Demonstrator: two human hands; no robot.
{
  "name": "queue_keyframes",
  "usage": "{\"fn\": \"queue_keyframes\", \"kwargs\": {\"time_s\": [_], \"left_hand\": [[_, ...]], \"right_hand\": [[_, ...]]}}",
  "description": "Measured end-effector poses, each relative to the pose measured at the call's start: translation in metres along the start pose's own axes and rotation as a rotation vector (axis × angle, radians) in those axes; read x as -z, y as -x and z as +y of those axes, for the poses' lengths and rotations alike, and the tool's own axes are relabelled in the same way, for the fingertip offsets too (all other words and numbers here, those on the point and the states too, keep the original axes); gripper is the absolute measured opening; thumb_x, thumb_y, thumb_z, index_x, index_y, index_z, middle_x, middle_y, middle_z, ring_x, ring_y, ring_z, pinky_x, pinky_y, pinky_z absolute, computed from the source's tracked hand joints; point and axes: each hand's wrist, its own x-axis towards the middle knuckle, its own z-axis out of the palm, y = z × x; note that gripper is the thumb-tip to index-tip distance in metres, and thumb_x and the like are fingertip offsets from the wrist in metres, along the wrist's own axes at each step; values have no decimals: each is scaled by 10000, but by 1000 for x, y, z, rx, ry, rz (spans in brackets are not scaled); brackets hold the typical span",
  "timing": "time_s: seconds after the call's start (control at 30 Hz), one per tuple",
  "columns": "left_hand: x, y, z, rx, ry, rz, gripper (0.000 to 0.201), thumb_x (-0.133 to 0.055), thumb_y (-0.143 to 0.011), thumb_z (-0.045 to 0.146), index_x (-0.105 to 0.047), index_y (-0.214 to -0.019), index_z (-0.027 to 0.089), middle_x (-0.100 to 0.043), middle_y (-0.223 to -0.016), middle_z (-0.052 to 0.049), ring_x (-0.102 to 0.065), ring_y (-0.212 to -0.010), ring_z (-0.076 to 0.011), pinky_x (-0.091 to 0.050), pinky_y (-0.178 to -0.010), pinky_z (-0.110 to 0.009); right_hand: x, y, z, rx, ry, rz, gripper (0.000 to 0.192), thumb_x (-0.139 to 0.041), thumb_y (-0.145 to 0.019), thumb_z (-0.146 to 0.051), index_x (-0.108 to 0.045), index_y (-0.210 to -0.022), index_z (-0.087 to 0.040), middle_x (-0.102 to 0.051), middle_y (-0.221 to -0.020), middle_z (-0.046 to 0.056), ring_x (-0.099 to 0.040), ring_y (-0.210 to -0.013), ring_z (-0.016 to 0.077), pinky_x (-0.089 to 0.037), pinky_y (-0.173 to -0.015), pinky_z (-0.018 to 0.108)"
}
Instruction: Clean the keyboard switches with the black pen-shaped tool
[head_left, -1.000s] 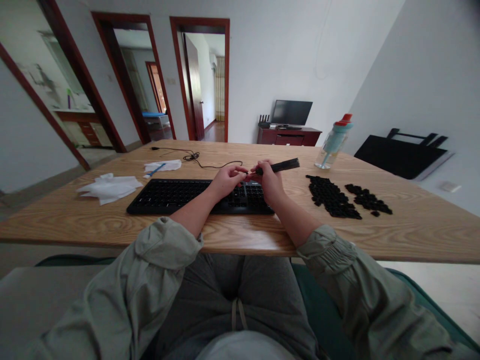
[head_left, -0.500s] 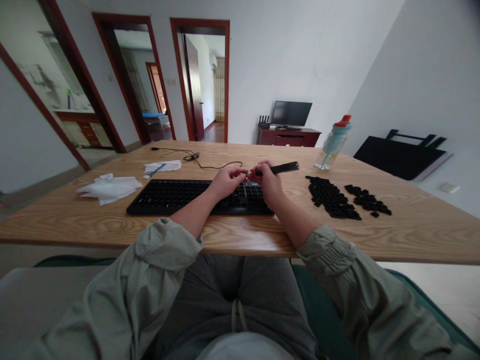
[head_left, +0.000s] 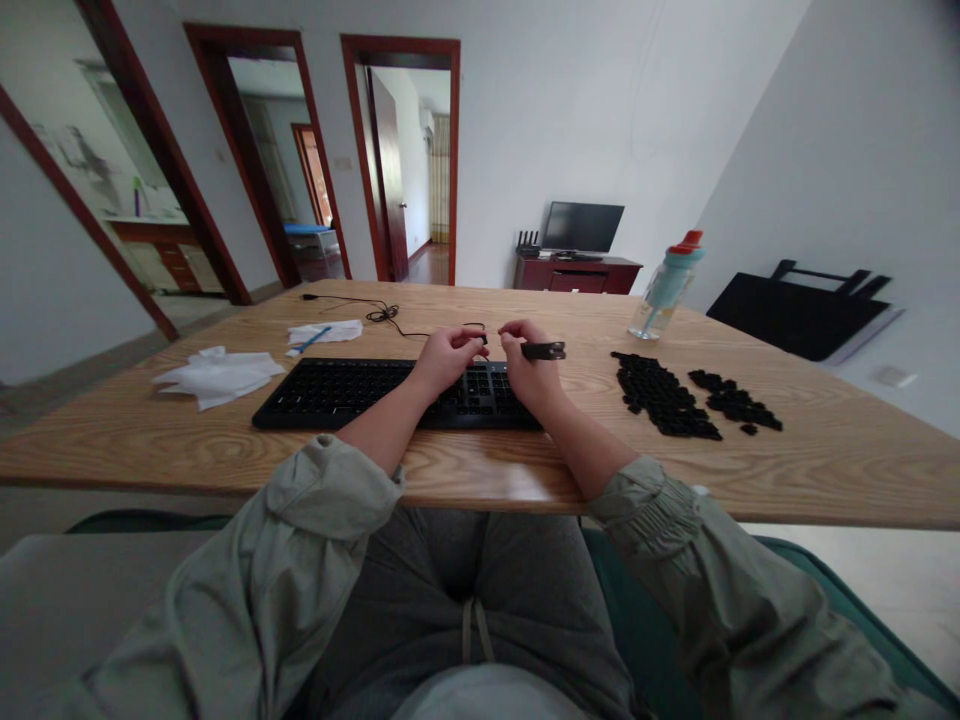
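Foreshortened now: right hand [head_left: 527,368] (black bar [head_left: 545,350])

Both hands hover above a black keyboard [head_left: 397,392] on a wooden table [head_left: 480,460]. The right hand [head_left: 529,368] grips a black tool [head_left: 546,350]; the left hand [head_left: 444,358] pinches a small dark piece.

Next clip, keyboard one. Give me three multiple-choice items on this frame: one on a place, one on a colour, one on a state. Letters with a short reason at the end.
1. Where do the loose keycaps lie?
A. On the table, right of the keyboard
B. On the white cloth
C. On the person's lap

2. What colour is the cap of the water bottle?
A. Green
B. Red-orange
C. Black

3. What is the right hand doing?
A. Resting flat on the table
B. Holding a slim black tool
C. Gripping the bottle

Answers:
1 A, the two dark clusters sit on bare wood beside the keyboard.
2 B, the top is red-orange over a pale teal body.
3 B, the slim black tool sticks out of its closed fingers.
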Motion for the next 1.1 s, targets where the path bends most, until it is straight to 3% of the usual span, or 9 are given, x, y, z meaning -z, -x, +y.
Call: {"fn": "queue_keyframes", "kwargs": {"time_s": [0.13,0.27,0.5,0.63,0.8,0.97,1.1], "left_hand": [[2,0,3,16,75,9,265,-628,-786,253,-635,-1010,112,-714,-809,-58,-599,-621,-91,-454,-582,-204],[4,-1,1,48,116,16,243,-609,-793,255,-629,-998,126,-693,-830,-45,-591,-613,-84,-414,-524,-184],[5,0,2,74,188,-41,234,-599,-776,219,-634,-994,143,-666,-825,-19,-602,-640,-86,-413,-530,-182],[3,2,6,68,191,-72,256,-601,-800,262,-584,-1029,147,-670,-808,-18,-608,-632,-87,-410,-538,-184],[0,7,13,77,205,-128,367,-582,-843,357,-516,-1145,159,-722,-945,-81,-625,-668,-97,-420,-565,-197],[4,6,16,51,195,-60,328,-593,-832,319,-528,-1108,154,-717,-939,-78,-617,-668,-97,-433,-570,-201],[10,1,14,9,186,51,264,-582,-821,281,-545,-1051,159,-686,-839,-33,-569,-597,-79,-404,-531,-191]], "right_hand": [[-1,3,3,44,-17,-157,291,-566,-736,-141,-697,-954,-282,-668,-845,-2,-591,-819,188,-461,-833,335],[0,5,1,91,-31,-252,410,-574,-726,-113,-698,-1066,-307,-695,-1068,11,-605,-1023,220,-444,-941,382],[2,3,0,105,53,-260,425,-647,-725,-146,-689,-1115,-309,-686,-1098,31,-604,-1022,245,-438,-943,414],[9,-3,-6,137,94,-243,280,-666,-747,-180,-718,-1000,-288,-689,-957,26,-608,-897,221,-452,-847,363],[34,-18,-16,168,226,-160,49,-653,-800,-237,-702,-805,-231,-638,-774,19,-556,-724,185,-416,-712,312],[66,-29,-7,207,440,-240,106,-610,-835,-276,-677,-822,-195,-638,-824,49,-563,-762,198,-418,-724,319],[108,-31,-7,206,629,-220,196,-587,-849,-352,-677,-861,-177,-655,-900,83,-590,-810,215,-436,-743,326]]}}
